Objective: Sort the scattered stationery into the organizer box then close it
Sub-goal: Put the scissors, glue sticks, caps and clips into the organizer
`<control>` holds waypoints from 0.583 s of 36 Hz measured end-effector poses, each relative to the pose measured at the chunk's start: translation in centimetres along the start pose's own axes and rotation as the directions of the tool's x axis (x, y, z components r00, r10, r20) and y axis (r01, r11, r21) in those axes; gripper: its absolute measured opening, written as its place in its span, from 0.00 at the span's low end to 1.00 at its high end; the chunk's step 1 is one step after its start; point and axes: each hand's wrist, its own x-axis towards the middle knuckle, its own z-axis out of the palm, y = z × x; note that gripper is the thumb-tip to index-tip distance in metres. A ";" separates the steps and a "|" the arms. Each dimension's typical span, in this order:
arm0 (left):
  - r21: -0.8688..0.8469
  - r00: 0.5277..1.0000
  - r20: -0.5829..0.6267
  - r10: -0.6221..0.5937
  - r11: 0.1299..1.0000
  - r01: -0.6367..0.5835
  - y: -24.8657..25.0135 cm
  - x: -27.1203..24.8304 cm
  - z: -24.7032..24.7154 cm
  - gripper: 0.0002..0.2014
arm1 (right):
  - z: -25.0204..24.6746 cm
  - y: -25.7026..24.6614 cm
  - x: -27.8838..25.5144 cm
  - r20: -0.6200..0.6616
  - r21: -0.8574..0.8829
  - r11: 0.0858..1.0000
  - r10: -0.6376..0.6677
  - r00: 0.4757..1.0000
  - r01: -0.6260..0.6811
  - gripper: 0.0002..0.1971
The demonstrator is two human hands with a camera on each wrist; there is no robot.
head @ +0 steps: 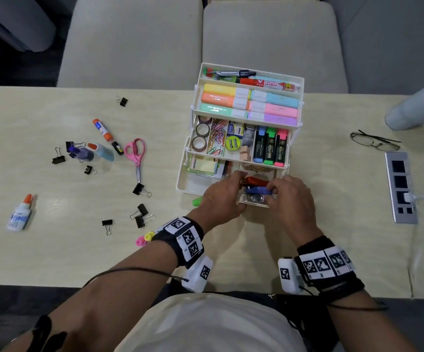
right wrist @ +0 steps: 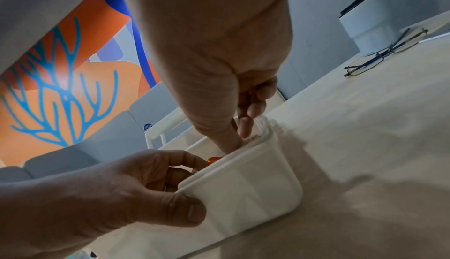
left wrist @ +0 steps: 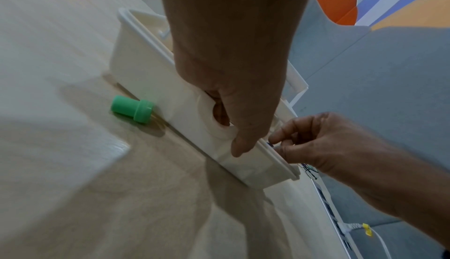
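- Organizer box [head: 184, 185]: white, three tiers fanned open, standing at the table's centre, long axis running left to right, tiers stepping away from the person.
- Top tier: compass and red board marker lying lengthwise, left to right; below them pastel highlighters [head: 222, 99] in rows along the same axis.
- Middle tier: tape rolls, paper clips, green sharpener, and three dark highlighters [head: 270, 146] pointing toward and away from the person.
- Bottom tray: sticky notes [head: 203, 166] at left; red stapler [head: 255, 181] and blue item [head: 256, 191] at right front, both lying left to right.
- Left hand [head: 222, 199]: thumb pressed against the box's outer front wall, fingers curled over the rim, touching the red stapler.
- Right hand [head: 293, 199]: fingers curled down inside the tray's right front corner, pinching the blue item.
- Green cap [left wrist: 132, 109]: on the table, touching the box's front wall, long axis along that wall.
- Left of the box, well apart: pink scissors [head: 136, 156] with blades pointing toward the person, glue stick [head: 103, 129], glue bottles, scattered binder clips [head: 141, 215].
- Right of the box, well apart: eyeglasses [head: 373, 142] and a grey socket panel [head: 401, 186].
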 end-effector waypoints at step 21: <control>0.199 0.988 0.152 0.028 0.978 -0.058 0.6 0.6 -0.1 0.26 | 1.4 2.2 -2.9 -0.205 0.375 0.925 0.022 0.979 0.058 0.12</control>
